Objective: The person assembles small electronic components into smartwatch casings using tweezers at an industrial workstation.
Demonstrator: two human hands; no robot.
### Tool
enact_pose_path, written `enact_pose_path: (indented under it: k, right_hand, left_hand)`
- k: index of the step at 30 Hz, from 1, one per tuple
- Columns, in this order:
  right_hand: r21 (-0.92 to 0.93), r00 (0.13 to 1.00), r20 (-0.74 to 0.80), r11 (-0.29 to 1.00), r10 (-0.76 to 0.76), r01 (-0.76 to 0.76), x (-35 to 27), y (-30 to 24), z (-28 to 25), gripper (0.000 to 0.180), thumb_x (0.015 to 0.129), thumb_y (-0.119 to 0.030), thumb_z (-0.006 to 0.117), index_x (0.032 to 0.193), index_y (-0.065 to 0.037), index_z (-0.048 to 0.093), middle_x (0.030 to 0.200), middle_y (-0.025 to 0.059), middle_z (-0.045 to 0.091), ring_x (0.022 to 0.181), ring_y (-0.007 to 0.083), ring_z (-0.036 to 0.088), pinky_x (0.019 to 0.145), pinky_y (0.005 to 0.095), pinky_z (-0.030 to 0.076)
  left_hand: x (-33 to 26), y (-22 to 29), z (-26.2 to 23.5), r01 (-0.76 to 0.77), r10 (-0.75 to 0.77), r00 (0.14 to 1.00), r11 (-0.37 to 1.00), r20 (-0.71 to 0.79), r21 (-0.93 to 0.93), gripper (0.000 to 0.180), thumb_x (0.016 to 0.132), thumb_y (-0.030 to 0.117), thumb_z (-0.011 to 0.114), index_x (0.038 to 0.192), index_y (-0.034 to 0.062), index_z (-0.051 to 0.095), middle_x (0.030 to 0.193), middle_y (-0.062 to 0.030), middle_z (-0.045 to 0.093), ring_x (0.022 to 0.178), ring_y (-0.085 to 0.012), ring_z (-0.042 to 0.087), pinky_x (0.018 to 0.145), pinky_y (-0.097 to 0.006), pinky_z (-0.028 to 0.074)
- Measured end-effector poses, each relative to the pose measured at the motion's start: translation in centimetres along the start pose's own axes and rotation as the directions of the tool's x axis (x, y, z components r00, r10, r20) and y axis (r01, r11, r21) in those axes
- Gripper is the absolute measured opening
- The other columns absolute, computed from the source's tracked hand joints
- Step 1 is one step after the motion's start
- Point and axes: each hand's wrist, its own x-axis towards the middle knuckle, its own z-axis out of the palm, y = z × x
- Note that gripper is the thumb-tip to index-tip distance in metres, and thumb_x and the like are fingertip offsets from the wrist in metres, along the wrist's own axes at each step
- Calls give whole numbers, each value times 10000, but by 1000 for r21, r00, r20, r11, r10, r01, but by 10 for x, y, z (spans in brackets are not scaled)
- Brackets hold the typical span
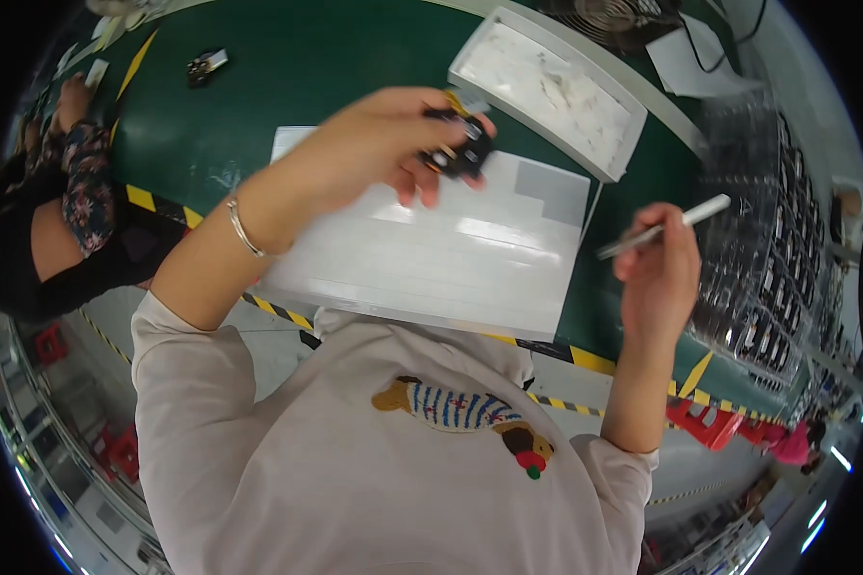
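My left hand is raised over the white sheet on the green table. Its fingers are closed around a small black device with a yellowish part at its top; motion blurs its details. To the right of the sheet, my right hand grips a slim white pen-shaped tool between thumb and fingers. The tool lies aslant, its greyish thin end toward the sheet. Its exact kind cannot be made out. The two hands are well apart.
A shallow white tray with pale scraps stands beyond the sheet. Clear plastic trays with many dark parts are stacked at the right. Another small dark part lies far left. A fan stands at the back; another person's arm rests at the left.
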Motion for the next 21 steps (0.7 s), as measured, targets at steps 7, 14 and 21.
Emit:
enact_pose_path:
  k: [7, 14, 21]
  right_hand:
    - [-72, 995, -73, 995, 66, -72, -5, 33, 21, 98, 907, 19, 556, 990, 10, 505, 914, 92, 600, 856, 211, 670, 792, 305, 563]
    - [-153, 993, -108, 986, 52, -68, -3, 36, 23, 131, 884, 43, 582, 999, 20, 524, 946, 125, 638, 873, 196, 664, 813, 304, 551]
    - [9, 997, -13, 997, 74, -74, 4, 38, 7, 143, 888, -34, 595, 1010, 9, 534, 964, 180, 656, 890, 270, 666, 858, 385, 541]
  left_hand:
    - [36, -16, 44, 37, -37, 999, 999, -22, 17, 270, 963, 206, 501, 1164, 41, 574, 801, -46, 604, 522, -71, 531, 461, -202, 452]
    - [38, -27, 40, -41, 40, 999, 999, -21, -15, 270, 968, 228, 505, 1152, 48, 586, 755, -16, 562, 530, -61, 530, 461, -201, 455]
    - [41, -33, 30, -61, 61, 998, 998, -32, -13, 204, 917, 199, 595, 934, -2, 624, 694, -46, 589, 583, -128, 607, 513, -257, 511]
